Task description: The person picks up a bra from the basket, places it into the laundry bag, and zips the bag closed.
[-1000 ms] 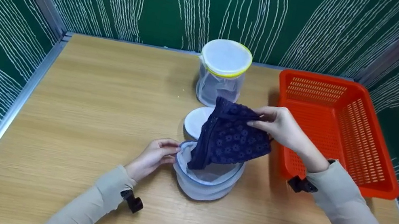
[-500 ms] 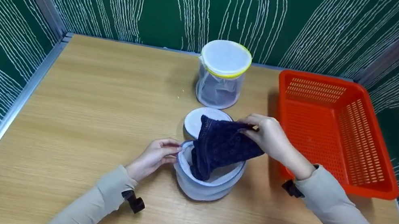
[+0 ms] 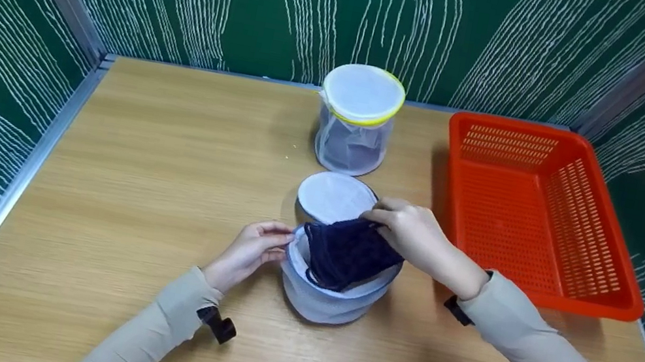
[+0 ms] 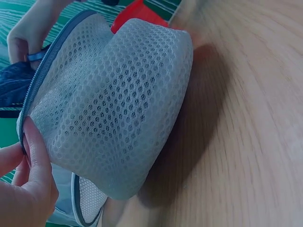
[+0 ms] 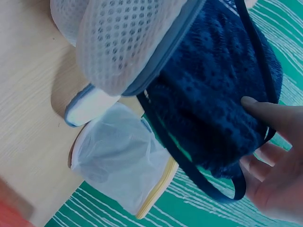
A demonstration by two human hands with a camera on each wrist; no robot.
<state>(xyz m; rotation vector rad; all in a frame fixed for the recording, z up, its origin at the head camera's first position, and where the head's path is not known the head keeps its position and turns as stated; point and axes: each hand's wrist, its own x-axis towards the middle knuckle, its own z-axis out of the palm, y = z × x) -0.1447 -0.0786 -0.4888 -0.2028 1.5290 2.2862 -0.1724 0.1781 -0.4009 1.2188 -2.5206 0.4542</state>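
A white mesh laundry bag (image 3: pixel 330 307) with a blue-grey zipped rim stands upright on the table, its round lid (image 3: pixel 334 196) folded back behind it. My left hand (image 3: pixel 245 255) pinches the bag's left rim between thumb and fingers; the left wrist view shows the honeycomb mesh wall (image 4: pixel 123 94) beside those fingers. From the upper right, my right hand (image 3: pixel 419 234) holds a folded navy bra (image 3: pixel 352 256) by its upper edge. The bra's lower part sits inside the bag mouth. Thin dark straps and a floral pattern show on the bra (image 5: pixel 203 90) in the right wrist view.
A second mesh bag (image 3: pixel 352 143) with a yellow-rimmed, closed top stands behind the first. A red plastic basket (image 3: pixel 508 220) with slotted walls is at the right. Green walls with white streaks border the wooden table (image 3: pixel 166 167).
My right hand has moved down and left, lowering the bra from above the rim into the bag's mouth. The bag's lid now shows more fully. My left hand stays at the rim.
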